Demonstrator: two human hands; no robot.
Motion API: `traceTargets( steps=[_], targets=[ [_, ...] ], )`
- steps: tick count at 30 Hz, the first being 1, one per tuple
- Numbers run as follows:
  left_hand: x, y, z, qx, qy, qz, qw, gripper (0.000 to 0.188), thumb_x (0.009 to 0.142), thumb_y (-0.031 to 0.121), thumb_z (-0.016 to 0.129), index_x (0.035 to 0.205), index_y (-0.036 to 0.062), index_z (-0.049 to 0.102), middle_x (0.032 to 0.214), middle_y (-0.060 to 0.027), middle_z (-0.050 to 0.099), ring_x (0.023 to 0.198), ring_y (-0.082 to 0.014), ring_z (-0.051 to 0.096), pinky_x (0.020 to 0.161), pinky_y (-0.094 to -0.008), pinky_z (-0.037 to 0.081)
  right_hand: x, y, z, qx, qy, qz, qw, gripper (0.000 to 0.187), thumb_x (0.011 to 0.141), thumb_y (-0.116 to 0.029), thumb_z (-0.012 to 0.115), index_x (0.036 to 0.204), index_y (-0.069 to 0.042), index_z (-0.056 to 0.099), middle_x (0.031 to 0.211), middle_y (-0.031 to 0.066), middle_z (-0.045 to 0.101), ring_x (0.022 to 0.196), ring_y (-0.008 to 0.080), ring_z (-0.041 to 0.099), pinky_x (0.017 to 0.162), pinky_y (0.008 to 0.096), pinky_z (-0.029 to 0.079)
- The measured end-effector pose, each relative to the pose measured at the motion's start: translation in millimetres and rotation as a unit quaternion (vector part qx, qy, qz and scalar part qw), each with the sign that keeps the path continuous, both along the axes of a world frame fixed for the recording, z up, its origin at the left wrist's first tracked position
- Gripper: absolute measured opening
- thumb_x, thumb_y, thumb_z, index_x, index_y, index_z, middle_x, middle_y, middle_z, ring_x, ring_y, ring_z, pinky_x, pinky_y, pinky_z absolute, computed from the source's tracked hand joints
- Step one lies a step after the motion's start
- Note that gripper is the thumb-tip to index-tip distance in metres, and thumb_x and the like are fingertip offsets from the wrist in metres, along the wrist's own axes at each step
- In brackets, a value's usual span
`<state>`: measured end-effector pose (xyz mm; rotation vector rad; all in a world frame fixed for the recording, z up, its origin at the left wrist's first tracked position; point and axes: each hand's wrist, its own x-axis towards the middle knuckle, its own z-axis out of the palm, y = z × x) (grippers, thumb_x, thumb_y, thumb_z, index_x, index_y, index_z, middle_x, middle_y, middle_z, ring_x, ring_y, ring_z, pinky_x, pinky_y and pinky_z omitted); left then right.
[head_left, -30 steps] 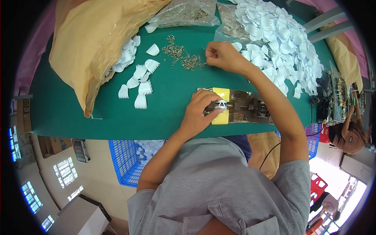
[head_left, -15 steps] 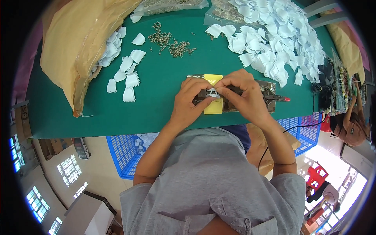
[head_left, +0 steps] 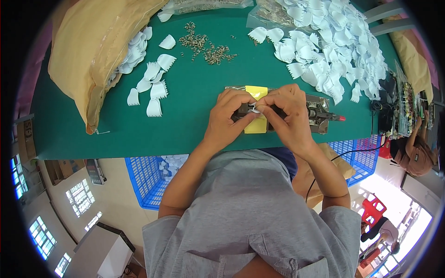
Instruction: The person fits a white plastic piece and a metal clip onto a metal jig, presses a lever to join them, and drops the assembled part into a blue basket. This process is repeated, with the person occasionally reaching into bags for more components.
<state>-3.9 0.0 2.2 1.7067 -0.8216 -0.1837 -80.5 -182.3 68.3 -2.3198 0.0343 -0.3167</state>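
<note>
Green worktop [head_left: 185,127] spans the upper half of the frame, with a heap of white toothed pieces [head_left: 333,60] at upper right and small metal parts [head_left: 218,54] at upper centre. Frame centre, above a yellow strip [head_left: 256,126]: left hand [head_left: 227,116] has fingers clamped on a small white plastic piece [head_left: 254,110]; right hand [head_left: 292,113] has fingers pinched together against it, anything between them hidden.

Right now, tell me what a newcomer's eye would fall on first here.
Probably the big heap of white toothed pieces at the upper right of the green table, and the bulging tan bag at the upper left. Next, perhaps, near the table's front edge, the left hand and right hand meet at a small white piece over a bright yellow strip.
</note>
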Motion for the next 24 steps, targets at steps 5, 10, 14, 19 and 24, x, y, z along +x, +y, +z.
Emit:
traceTargets(
  steps=[5,10,14,19,24],
  targets=[
    [0.0,0.1,0.3,0.001,-0.003,0.004,1.0,0.035,0.079,0.0,0.083,0.111,0.0041,0.07,0.114,-0.0072,0.07,0.112,-0.0274,0.064,0.097,-0.0372,0.051,2.5,1.1,1.3,0.01,0.0,0.007,1.0,0.005,0.086,-0.007,0.077,0.091,-0.009,0.076,0.085,0.0012,0.065,0.091,0.0242,0.053,0.086,0.0388,0.039],
    [1.1,0.7,-0.4,0.002,0.002,-0.001,1.0,0.034,0.079,-0.001,0.083,0.111,0.0043,0.07,0.113,-0.0068,0.07,0.113,-0.0276,0.064,0.097,-0.0373,0.051,5.0,1.6,3.3,0.006,-0.002,0.02,1.0,0.006,0.086,-0.005,0.076,0.092,-0.007,0.075,0.084,0.0043,0.063,0.09,0.0264,0.052,0.081,0.0398,0.043],
    [0.4,-0.2,0.0,-0.002,0.006,0.003,1.0,0.035,0.079,-0.001,0.083,0.11,0.0048,0.07,0.113,-0.0065,0.07,0.112,-0.0272,0.064,0.096,-0.0371,0.052,3.6,2.9,5.2,0.025,0.017,0.014,0.999,0.008,0.086,-0.003,0.074,0.093,-0.006,0.074,0.085,0.0056,0.063,0.089,0.028,0.053,0.076,0.0391,0.045],
    [0.1,0.0,-0.8,0.001,0.003,0.006,1.0,0.035,0.079,-0.001,0.084,0.11,0.0053,0.07,0.113,-0.006,0.07,0.11,-0.0261,0.064,0.093,-0.036,0.052,4.1,3.7,6.1,0.017,0.02,0.014,1.0,0.009,0.086,-0.002,0.074,0.095,-0.006,0.074,0.087,0.0059,0.064,0.088,0.0287,0.054,0.074,0.04,0.046],
    [0.2,-0.6,-0.6,-0.005,-0.002,0.007,1.0,0.035,0.079,0.0,0.085,0.11,0.0053,0.07,0.112,-0.0058,0.07,0.109,-0.0261,0.065,0.092,-0.0354,0.052,4.6,8.7,6.1,-0.029,-0.02,0.007,0.999,0.007,0.086,-0.003,0.075,0.092,-0.006,0.073,0.087,0.0057,0.064,0.085,0.0287,0.056,0.071,0.0396,0.047]
  ],
)
